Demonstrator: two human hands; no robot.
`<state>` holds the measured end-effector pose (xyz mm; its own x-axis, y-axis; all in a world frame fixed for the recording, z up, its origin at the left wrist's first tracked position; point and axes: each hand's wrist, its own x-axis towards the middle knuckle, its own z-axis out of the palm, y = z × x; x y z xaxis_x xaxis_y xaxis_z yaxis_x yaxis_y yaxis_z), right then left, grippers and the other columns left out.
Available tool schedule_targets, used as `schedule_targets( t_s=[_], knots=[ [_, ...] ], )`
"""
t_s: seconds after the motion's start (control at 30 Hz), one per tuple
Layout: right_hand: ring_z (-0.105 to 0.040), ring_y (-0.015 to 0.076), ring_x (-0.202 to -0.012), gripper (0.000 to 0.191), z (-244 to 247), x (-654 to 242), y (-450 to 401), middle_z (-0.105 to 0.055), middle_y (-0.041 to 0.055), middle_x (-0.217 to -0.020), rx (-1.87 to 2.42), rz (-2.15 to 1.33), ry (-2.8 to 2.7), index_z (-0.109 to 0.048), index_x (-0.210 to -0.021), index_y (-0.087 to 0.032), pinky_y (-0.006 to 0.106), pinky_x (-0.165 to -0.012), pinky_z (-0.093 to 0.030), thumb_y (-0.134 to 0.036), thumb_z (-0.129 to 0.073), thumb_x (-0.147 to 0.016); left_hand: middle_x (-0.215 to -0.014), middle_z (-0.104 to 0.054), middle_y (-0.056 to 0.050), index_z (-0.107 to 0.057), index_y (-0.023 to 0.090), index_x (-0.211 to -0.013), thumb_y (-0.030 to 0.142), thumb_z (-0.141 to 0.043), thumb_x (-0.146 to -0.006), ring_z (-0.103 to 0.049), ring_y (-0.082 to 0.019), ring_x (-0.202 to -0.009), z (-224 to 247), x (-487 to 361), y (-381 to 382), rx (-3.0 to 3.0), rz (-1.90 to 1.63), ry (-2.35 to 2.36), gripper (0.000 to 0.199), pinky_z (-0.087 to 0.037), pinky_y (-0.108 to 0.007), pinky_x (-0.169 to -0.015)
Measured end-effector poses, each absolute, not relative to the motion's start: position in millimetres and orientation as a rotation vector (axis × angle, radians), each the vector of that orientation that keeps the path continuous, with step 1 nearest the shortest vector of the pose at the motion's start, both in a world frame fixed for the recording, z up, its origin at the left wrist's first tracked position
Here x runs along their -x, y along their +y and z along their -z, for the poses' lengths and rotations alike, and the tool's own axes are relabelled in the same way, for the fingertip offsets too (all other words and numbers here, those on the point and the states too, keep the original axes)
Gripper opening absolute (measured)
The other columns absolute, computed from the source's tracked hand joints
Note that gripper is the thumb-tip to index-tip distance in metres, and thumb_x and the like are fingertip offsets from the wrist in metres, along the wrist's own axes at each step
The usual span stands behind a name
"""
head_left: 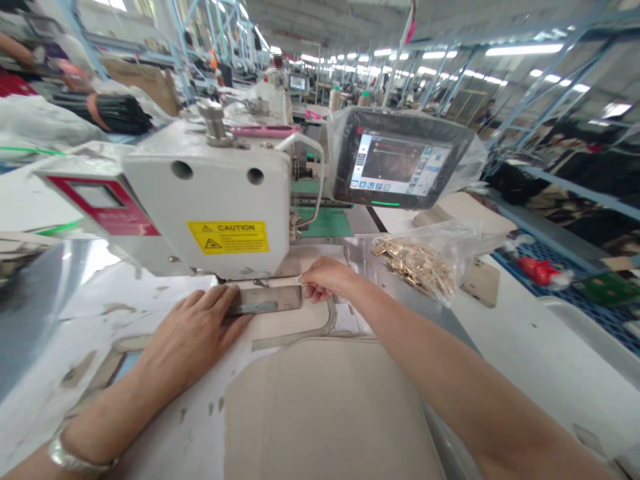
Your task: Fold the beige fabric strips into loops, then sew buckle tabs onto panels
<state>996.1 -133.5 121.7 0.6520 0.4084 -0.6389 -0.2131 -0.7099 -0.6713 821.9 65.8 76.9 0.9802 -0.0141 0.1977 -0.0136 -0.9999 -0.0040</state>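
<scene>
Under the head of a white sewing machine [210, 193] lies a beige panel [295, 321] with a grey-brown plate [290, 298] and a narrow metal strip [255, 307] on top. My left hand [193, 333] rests flat, palm down, its fingertips at the left end of that plate. At the plate's right end my right hand [324, 279] is closed in a pinch; whatever sits between its fingertips is too small to make out. A larger beige piece [325, 407] lies in the foreground, close below both hands.
A control screen [395, 160] wrapped in plastic stands behind on the right. Below it is a clear bag of gold-coloured metal pieces [417, 263], with a flat phone-like object [481, 283] beside it. A blue-rimmed frame [125, 360] lies left. Beige panels [470, 213] are stacked at the right.
</scene>
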Motion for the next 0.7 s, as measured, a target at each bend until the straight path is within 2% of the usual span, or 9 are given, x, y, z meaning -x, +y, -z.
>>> schedule_targets(
  t_s=[0.17,0.33,0.47,0.6,0.7],
  knots=[
    [-0.056,0.01,-0.036,0.019,-120.6,-1004.6,-153.1,-0.061,-0.0011,-0.048,2.12,-1.03,-0.128,-0.058,-0.074,-0.013,0.017,-0.039,-0.042,-0.008,-0.057,-0.091,-0.14,-0.063,-0.017,-0.057,0.008,-0.14,0.053,-0.042,-0.1,-0.063,-0.035,-0.112,-72.6,-819.3,59.2,3.127,0.35,0.126,0.062,-0.052,-0.051,-0.097],
    [-0.058,0.0097,-0.038,0.017,-119.6,-1013.3,-175.4,-0.062,-0.0016,-0.049,2.118,-1.004,-0.11,-0.056,-0.075,-0.014,0.016,-0.041,-0.043,-0.008,-0.06,-0.091,-0.138,-0.065,-0.014,-0.063,0.013,-0.134,0.046,-0.042,-0.101,-0.063,-0.033,-0.112,-72.6,-821.8,48.7,3.113,0.367,0.211,0.052,-0.055,-0.05,-0.094],
    [-0.058,0.0089,-0.038,0.018,-121.0,-1018.0,-193.3,-0.063,-0.0018,-0.051,2.113,-0.974,-0.096,-0.056,-0.074,-0.014,0.015,-0.042,-0.043,-0.008,-0.06,-0.091,-0.132,-0.068,-0.016,-0.068,0.015,-0.128,0.039,-0.042,-0.1,-0.065,-0.033,-0.109,-71.9,-824.7,37.7,3.066,0.442,0.24,0.045,-0.056,-0.05,-0.091],
    [-0.058,0.0093,-0.039,0.018,-120.6,-1020.8,-201.4,-0.063,-0.0014,-0.051,2.1,-0.963,-0.089,-0.056,-0.073,-0.014,0.016,-0.043,-0.043,-0.008,-0.06,-0.09,-0.12,-0.071,-0.017,-0.066,0.012,-0.124,0.034,-0.044,-0.099,-0.066,-0.031,-0.104,-72.8,-824.5,29.4,3.095,0.526,0.28,0.04,-0.057,-0.047,-0.089],
    [-0.058,0.0093,-0.038,0.019,-119.1,-1020.8,-200.8,-0.063,-0.0017,-0.051,2.096,-0.957,-0.088,-0.055,-0.074,-0.014,0.016,-0.044,-0.044,-0.008,-0.058,-0.092,-0.108,-0.071,-0.013,-0.067,0.014,-0.112,0.033,-0.048,-0.099,-0.066,-0.028,-0.1,-73.4,-822.6,23.6,3.168,0.608,0.372,0.03,-0.056,-0.043,-0.087]
  ],
)
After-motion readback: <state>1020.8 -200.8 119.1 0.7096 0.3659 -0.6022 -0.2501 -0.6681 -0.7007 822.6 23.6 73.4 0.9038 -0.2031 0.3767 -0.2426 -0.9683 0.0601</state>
